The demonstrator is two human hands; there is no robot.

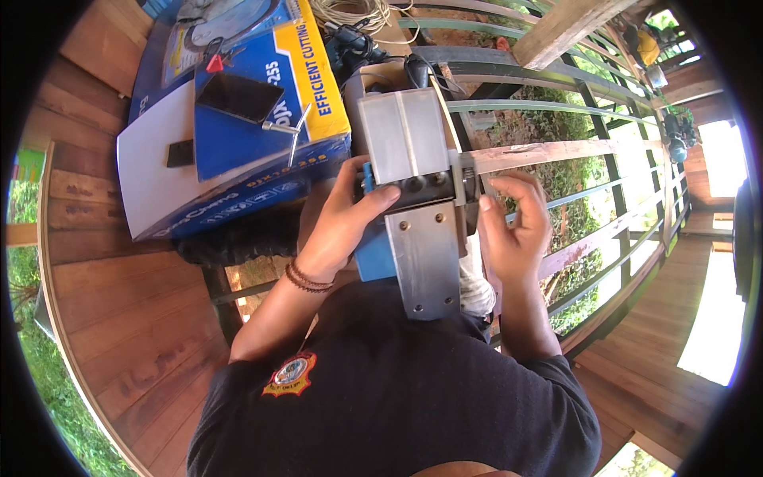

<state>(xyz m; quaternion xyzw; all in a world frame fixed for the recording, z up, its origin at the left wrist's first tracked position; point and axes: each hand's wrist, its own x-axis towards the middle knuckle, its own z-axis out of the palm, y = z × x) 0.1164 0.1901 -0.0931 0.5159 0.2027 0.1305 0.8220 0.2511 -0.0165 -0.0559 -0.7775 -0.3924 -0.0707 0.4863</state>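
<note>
An electric hand planer with a blue body lies sole-up in front of me, its two grey metal sole plates (pixel 425 258) facing me. Between the plates is the dark cutter drum (pixel 425 188) with its bolts. My left hand (pixel 342 211) grips the planer's left side, thumb resting by the drum. On the other side, my right hand (pixel 517 226) is held just off the planer, thumb and fingers apart with nothing between them. A dark round part (pixel 470 184) sticks out of the planer's side nearest that hand. The planer's underside is hidden.
A large blue, yellow and white box (pixel 159 187) stands at the left. On it lie a dark phone-like slab (pixel 241 97), a metal T-handle tool (pixel 292 131) and a small dark rectangle (pixel 180 153). Coiled cable (pixel 358 12) sits behind. Slatted beams (pixel 556 151) span the right.
</note>
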